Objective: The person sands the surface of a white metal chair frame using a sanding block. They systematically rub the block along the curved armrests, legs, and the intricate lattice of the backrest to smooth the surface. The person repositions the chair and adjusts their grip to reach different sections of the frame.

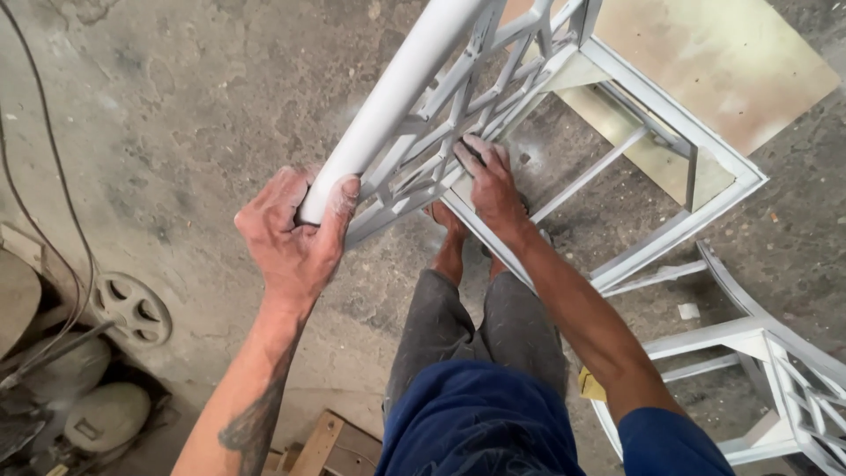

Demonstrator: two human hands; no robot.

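- The left hand point(295, 234) is closed tight around the end of a round white rail point(397, 88), the top rail of a white-primed chair frame point(564, 115) tipped over on the concrete floor point(176, 115); thumb and fingers wrap the rail's end fully.
- The right hand point(492, 185) lies flat, fingers stretched out and pressed onto the lattice back point(458, 106) of the same frame, near where the back meets the seat rails. Something dark shows under its fingertips, too hidden to tell what it is.
- The chair frame slants from the top centre of the view down toward the person's bare feet point(449, 225), its open seat square out to the right, above a tan board point(731, 53) lying on the floor.
- A second white chair frame point(775, 370) lies at the lower right, well apart from both hands.
- At the lower left sit a grey wheel-like casting point(132, 308), dusty rounded machine parts point(106, 414) and dark cables point(53, 238).
- Both hands and forearms are dusted white.
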